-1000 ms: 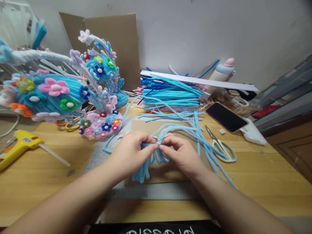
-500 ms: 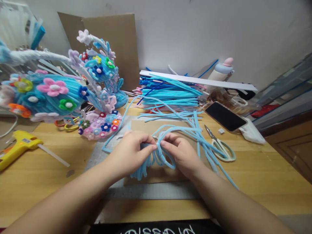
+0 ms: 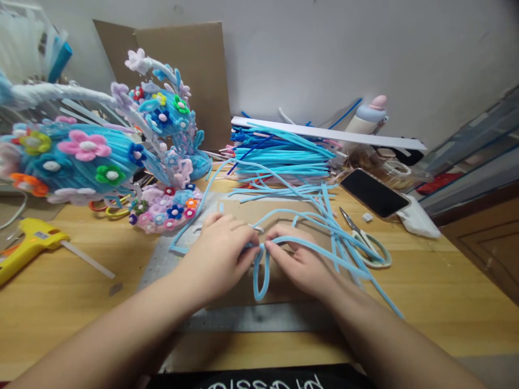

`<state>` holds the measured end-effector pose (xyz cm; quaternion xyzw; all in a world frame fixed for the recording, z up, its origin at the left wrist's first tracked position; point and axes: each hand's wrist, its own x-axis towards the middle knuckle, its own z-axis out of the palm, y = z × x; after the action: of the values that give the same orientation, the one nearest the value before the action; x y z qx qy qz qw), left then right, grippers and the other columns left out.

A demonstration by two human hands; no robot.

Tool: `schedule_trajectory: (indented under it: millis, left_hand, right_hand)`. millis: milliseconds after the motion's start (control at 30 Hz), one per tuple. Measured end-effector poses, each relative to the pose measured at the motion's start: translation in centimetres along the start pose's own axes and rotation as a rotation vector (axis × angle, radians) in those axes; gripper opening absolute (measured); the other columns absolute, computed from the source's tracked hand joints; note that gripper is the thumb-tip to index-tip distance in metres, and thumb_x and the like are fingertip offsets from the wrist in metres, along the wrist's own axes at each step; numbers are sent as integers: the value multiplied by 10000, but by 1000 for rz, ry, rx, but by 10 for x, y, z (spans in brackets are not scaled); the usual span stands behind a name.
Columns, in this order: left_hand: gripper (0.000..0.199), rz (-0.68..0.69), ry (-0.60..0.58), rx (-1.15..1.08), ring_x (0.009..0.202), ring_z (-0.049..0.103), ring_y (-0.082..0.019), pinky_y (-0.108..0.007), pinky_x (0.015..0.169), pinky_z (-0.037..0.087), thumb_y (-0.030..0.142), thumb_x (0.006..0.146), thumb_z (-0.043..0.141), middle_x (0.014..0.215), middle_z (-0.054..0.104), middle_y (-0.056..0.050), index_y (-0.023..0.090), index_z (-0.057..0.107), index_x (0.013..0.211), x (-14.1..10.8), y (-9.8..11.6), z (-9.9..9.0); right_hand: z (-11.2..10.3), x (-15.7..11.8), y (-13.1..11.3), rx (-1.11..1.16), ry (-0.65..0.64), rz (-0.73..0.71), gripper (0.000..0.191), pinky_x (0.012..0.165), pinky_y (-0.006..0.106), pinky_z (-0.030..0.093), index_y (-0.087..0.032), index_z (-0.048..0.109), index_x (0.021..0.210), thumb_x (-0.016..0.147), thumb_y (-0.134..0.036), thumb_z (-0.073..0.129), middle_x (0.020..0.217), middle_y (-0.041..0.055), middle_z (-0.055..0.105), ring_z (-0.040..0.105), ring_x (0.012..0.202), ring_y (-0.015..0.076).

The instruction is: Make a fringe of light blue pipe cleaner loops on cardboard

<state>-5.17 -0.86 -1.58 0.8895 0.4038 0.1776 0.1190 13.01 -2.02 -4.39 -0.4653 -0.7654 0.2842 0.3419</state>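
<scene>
My left grip [image 3: 225, 251] and right grip [image 3: 300, 259] are pinching the blue stem [image 3: 266, 274], its loop hanging between them, above the cardboard [image 3: 284, 292]. On the surface [image 3: 430, 286], beyond my right grip, lie scissors [image 3: 357, 230], then a phone [image 3: 375, 193]; farther is the stem pile [image 3: 284, 155].

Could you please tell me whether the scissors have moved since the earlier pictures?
No, judged against the phone and the wooden table, the scissors lie where they did; the phone shares their slight leftward slide in the picture.
</scene>
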Motion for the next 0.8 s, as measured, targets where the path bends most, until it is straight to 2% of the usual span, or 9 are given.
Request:
schedule_trajectory:
  millis: [100, 167, 300, 400, 633, 800]
  left_hand:
    - [89, 23, 8, 40, 800, 533, -194, -380, 807, 297, 217, 825, 512, 800, 637, -18, 188, 588, 788, -1, 2, 1]
    - [88, 26, 12, 28, 798, 535, -191, -374, 801, 297, 219, 827, 511, 801, 638, -16, 190, 588, 795, 0, 2, 1]
    - [69, 7, 3, -24, 808, 545, -186, -369, 801, 293, 218, 821, 521, 810, 646, -4, 198, 587, 814, 1, 1, 1]
    - [58, 12, -15, -43, 810, 547, -182, -368, 806, 289, 211, 815, 530, 805, 644, 9, 206, 588, 818, 1, 1, 1]
    - [141, 94, 25, 103, 794, 515, -191, -368, 772, 293, 248, 869, 476, 792, 627, -27, 186, 586, 807, -1, 4, 2]
    - [210, 171, 42, 185, 790, 508, -197, -382, 777, 296, 260, 903, 417, 783, 624, -33, 176, 584, 808, 0, 4, 2]
  right_hand:
    - [3, 0, 0, 41, -35, 83, 175, 602, 257, 347, -187, 496, 676, 843, -237, 477, 633, -22, 494, 462, 631, 131]
    - [2, 0, 1, 149, -54, 135, 185, 605, 249, 349, -187, 482, 664, 840, -245, 476, 625, -28, 473, 446, 631, 125]
    - [1, 1, 3, 416, -89, 268, 166, 605, 241, 358, -184, 496, 709, 831, -296, 501, 647, -31, 465, 441, 627, 115]
    - [0, 2, 2, 525, -126, 338, 160, 573, 237, 346, -177, 508, 749, 813, -322, 530, 643, -32, 464, 428, 597, 108]
    - [-3, 5, 1, 436, -144, 262, 163, 543, 229, 308, -178, 480, 681, 784, -281, 553, 619, -41, 436, 389, 580, 102]
    - [-4, 4, 2, 440, -157, 210, 118, 613, 248, 370, -173, 545, 701, 798, -240, 538, 648, -23, 503, 462, 642, 124]
